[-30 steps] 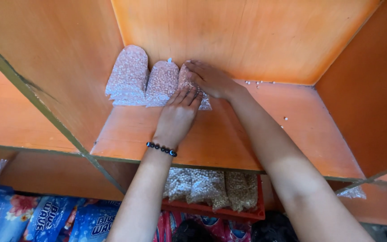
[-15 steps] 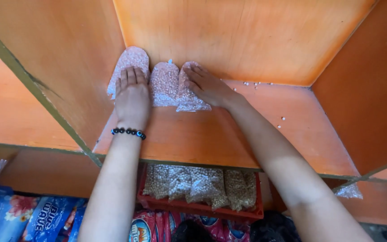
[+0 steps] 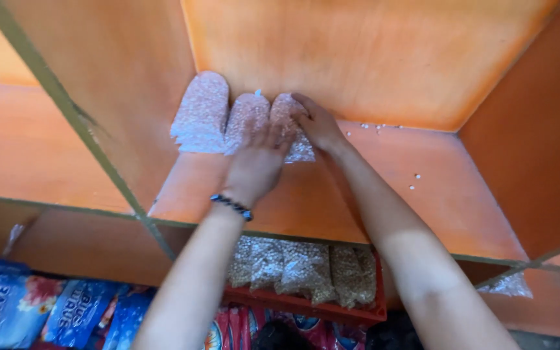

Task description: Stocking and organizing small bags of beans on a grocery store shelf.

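Head view: three clear pouches of pale grains stand at the back of the orange shelf (image 3: 358, 207). The middle pouch (image 3: 244, 120) is half covered by the left hand (image 3: 257, 162), fingers flat and spread on it. The right pouch (image 3: 290, 126) is partly hidden under the right hand (image 3: 315, 123), fingers curled over its top. The left pouch (image 3: 201, 113) shows whole, bumpy, rounded. Loose grains (image 3: 377, 128) dot the wood.

Three clear bags of white beads (image 3: 244, 120) stand against the orange shelf's back wall (image 3: 371, 58); clear grain bags (image 3: 306, 266) and blue packets (image 3: 8, 308) sit below.
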